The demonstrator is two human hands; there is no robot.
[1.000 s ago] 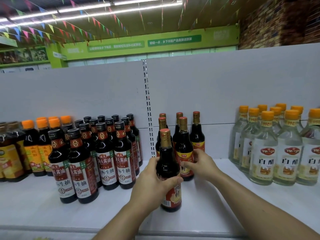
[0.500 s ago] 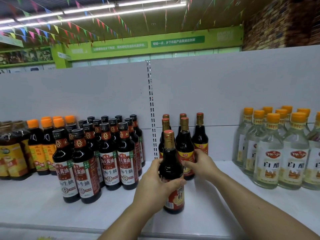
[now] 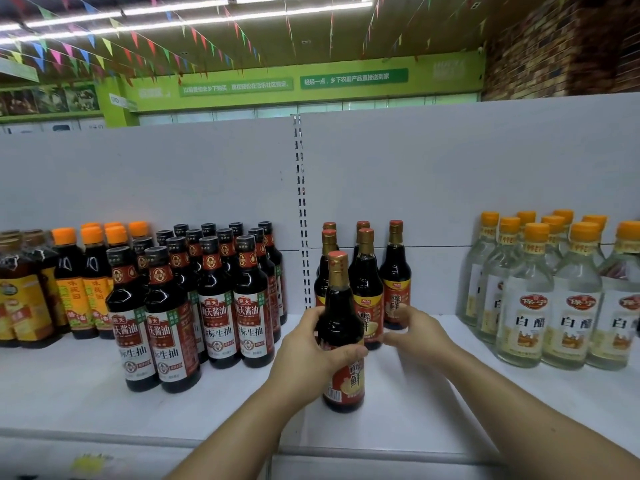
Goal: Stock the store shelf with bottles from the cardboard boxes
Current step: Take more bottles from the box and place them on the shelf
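A dark soy sauce bottle (image 3: 341, 306) with a gold neck and red cap stands upright on the white shelf (image 3: 433, 420), in front of several matching bottles (image 3: 394, 271). My left hand (image 3: 311, 355) is wrapped around its middle, thumb across the label. My right hand (image 3: 420, 332) hovers just to the right, fingers spread and blurred, next to a second-row bottle (image 3: 367, 289) without gripping it. No cardboard box is in view.
To the left stand several black-capped soy bottles (image 3: 221, 299) and orange-capped bottles (image 3: 90, 282). Clear white-vinegar bottles with orange caps (image 3: 550, 299) fill the right. Bare shelf lies between the groups. The shelf's front edge (image 3: 104, 438) runs along the bottom.
My right hand has come off the second-row bottle and drawn slightly right, fingers apart. My left hand keeps its hold on the front bottle, which stays in place.
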